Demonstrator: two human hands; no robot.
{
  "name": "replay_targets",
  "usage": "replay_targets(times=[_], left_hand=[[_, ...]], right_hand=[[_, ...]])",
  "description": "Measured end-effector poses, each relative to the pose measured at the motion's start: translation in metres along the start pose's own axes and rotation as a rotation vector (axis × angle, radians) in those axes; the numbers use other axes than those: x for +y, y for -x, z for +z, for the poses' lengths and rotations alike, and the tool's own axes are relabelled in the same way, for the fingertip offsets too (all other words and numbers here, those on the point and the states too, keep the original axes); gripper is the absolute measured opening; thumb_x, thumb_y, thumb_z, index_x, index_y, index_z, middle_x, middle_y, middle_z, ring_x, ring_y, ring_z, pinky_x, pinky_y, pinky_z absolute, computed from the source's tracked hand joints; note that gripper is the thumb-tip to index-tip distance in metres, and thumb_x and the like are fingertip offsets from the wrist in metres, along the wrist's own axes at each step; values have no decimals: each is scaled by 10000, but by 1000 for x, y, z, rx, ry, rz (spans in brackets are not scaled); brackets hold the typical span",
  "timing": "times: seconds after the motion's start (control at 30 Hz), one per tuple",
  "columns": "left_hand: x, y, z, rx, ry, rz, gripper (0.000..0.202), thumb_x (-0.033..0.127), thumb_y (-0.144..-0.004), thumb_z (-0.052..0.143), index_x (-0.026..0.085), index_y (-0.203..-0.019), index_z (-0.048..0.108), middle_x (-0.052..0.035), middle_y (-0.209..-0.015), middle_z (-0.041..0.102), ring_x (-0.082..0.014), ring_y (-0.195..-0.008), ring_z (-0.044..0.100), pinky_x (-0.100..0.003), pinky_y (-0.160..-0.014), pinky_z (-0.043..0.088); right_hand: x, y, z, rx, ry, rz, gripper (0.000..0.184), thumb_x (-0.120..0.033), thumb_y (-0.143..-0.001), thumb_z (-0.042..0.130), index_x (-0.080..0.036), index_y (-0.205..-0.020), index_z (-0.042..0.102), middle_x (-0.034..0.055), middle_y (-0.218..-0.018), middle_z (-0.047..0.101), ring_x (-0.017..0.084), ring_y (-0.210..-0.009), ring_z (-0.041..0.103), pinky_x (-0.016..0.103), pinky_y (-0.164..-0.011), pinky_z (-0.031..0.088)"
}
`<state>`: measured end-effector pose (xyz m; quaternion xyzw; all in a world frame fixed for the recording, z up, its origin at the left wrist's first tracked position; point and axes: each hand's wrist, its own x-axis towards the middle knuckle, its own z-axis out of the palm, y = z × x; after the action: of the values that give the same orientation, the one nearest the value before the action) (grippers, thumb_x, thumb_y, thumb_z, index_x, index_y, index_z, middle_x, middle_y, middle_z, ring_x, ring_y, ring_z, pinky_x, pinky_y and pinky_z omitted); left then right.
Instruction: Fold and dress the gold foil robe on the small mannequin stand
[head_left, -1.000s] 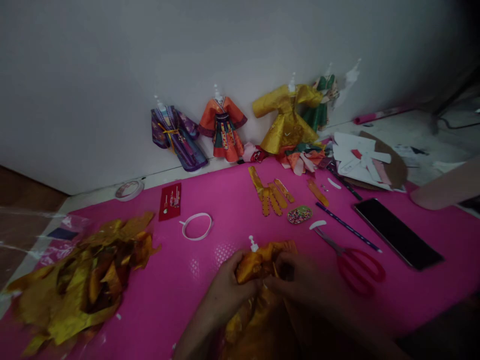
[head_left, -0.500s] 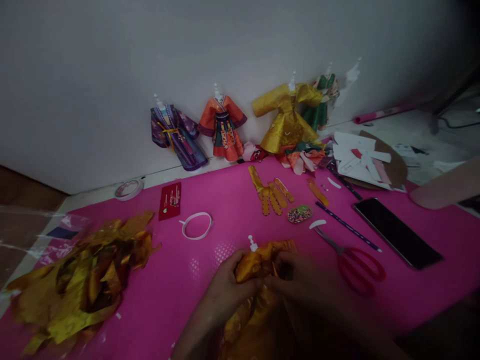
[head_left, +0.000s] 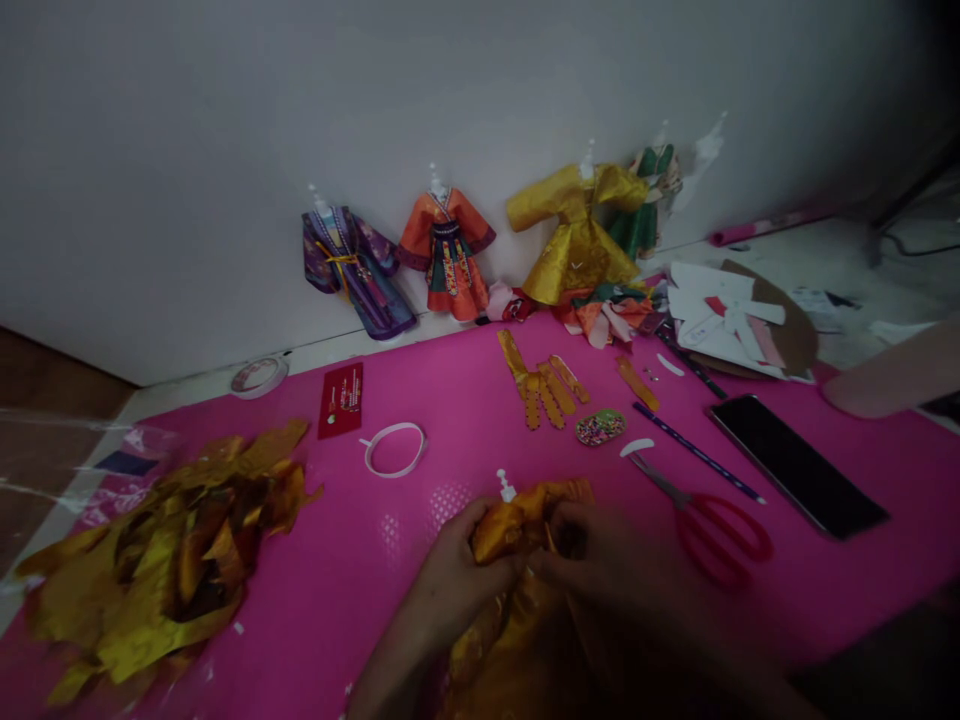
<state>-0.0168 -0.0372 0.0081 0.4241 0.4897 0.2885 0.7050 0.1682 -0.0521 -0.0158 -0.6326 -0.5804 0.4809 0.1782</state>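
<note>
A doll's dress of shiny golden-orange fabric lies in front of me, on a doll body whose white neck peg sticks out at the top. My left hand grips the bodice from the left, thumb across its front. From the right, my right hand pinches the cloth near the chest, its fingertips close to the left thumb. Shadow darkens the skirt and my right forearm. Red-handled scissors rest right of my hands, and a small tray of colourful beads sits beyond them.
Gold fabric scraps are heaped at left. Cut gold strips, a pencil and a phone lie on the pink mat. Dressed doll bodies lean on the wall. A tape roll and white ring lie left.
Both hands keep nearly the same hold on the dress, with only very slight finger movement. The view has shifted a little.
</note>
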Motion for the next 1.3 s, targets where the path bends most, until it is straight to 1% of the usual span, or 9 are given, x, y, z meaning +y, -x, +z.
replay_targets(times=[0.17,0.37,0.5,0.6,0.7,0.83,1.03,1.2,1.3], left_hand=[[-1,1,1,6,5,-2,362,48,-611,659,163,-952,616,13,-799,723,-155,-731,655,-245,-656,486],[0,0,-1,-1,-13,0,349,24,-600,618,158,-922,619,9,-798,710,-143,-715,632,-240,-635,469],[2,1,0,-3,-22,3,349,30,-597,615,164,-919,616,2,-815,706,-163,-756,642,-259,-661,476],[3,2,1,-5,-27,2,328,39,-600,619,167,-901,610,-10,-839,712,-174,-783,645,-270,-679,479],[4,2,1,2,-36,-1,329,45,-602,628,172,-905,619,12,-790,689,-159,-732,622,-263,-647,461],[4,2,1,6,-44,2,315,67,-610,650,183,-903,631,34,-739,664,-157,-705,613,-255,-620,440],[3,1,0,1,-45,1,332,76,-608,644,182,-922,625,36,-771,683,-172,-757,636,-263,-675,467],[1,0,-1,-2,-50,-2,350,53,-609,642,173,-937,623,19,-801,708,-164,-741,635,-253,-652,460],[2,1,-1,-1,-56,-3,326,62,-630,655,180,-932,627,8,-818,715,-172,-759,647,-264,-667,469]], right_hand=[[-1,1,0,-3,-3,-3,181,-262,-737,739,-191,-668,588,-37,-613,580,122,-562,510,259,-524,311],[-4,2,-1,11,12,9,190,-256,-729,740,-191,-661,575,-44,-602,568,124,-560,504,265,-519,290],[-4,2,-2,3,8,4,187,-248,-724,748,-188,-668,581,-41,-615,578,124,-566,507,265,-527,308],[-5,3,-2,2,3,-3,192,-230,-729,746,-188,-655,574,-45,-599,570,113,-549,494,259,-515,296],[-8,7,-3,20,-6,-11,177,-214,-753,726,-189,-666,574,-45,-603,575,107,-553,494,252,-517,296],[-9,7,-3,26,-9,-11,178,-208,-740,738,-188,-668,576,-44,-607,580,111,-559,498,254,-523,302],[-7,4,-3,-3,-9,1,188,-231,-726,745,-185,-660,576,-42,-605,576,117,-557,505,253,-520,301],[-13,8,-5,26,-1,0,177,-205,-741,729,-186,-667,569,-41,-616,578,116,-571,507,256,-532,302],[-15,10,-5,24,-10,-3,182,-197,-736,733,-188,-664,566,-46,-607,576,114,-567,509,253,-528,311]])
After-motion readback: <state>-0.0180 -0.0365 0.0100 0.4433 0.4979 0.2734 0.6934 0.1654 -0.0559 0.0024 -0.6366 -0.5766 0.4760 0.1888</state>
